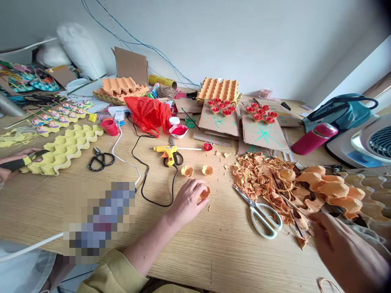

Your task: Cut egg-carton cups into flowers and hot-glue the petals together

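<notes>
My left hand (187, 200) rests on the wooden table (214, 252), fingers closed round a small orange egg-carton cup (205, 193). Two similar cut cups (187, 170) (207, 170) lie just beyond it. At the lower right, my right hand (345, 252) reaches toward the pile of orange carton scraps (269, 179) and cut carton pieces (330, 189). Its fingertips are near the scraps, and their pose is blurred. White-handled scissors (264, 215) lie between my two hands.
A yellow glue gun (167, 153) with a black cord, black scissors (100, 159), a red cup (109, 127), a red bag (148, 114), cardboard sheets with red paper roses (259, 112), egg trays (218, 89), a pink bottle (314, 138) and a fan (372, 142) crowd the table. Another person's hand (15, 160) holds a tool at a yellow tray (64, 148).
</notes>
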### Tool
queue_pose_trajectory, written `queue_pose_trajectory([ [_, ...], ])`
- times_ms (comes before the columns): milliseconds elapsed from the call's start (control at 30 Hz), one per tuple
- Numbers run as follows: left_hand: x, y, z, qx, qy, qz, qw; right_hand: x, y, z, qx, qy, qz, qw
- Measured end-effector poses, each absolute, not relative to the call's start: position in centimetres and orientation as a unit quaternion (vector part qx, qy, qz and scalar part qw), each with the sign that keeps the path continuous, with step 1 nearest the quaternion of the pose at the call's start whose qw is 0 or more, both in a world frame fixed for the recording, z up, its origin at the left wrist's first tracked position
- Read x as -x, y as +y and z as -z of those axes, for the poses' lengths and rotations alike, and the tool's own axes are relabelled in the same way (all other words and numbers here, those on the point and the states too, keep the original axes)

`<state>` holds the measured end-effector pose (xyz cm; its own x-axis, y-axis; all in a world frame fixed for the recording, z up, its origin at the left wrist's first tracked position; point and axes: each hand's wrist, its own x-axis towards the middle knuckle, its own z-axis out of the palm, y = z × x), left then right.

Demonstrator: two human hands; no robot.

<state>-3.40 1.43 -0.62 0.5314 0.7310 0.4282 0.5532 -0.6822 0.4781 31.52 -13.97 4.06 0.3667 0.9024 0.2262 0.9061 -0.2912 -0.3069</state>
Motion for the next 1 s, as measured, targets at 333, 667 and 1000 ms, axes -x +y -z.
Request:
queue_pose_trajectory([
  [333,3.2,1.5,1.7,-0.848,0.393,-0.296,0.195,-18.7,1.6,-4.8,0.658,-0.714,-0.138,0.195],
  [667,3.3,1.4,1.6,-0.822,0.426,-0.291,0.24,-15.6,8.7,-1.5,0.675,-0.713,-0.116,0.149],
  [1000,3.1,1.7,2.0,-0.814,0.425,-0.296,0.262,-16.6,8.6,-2.3,0.68,-0.7,-0.119,0.186],
])
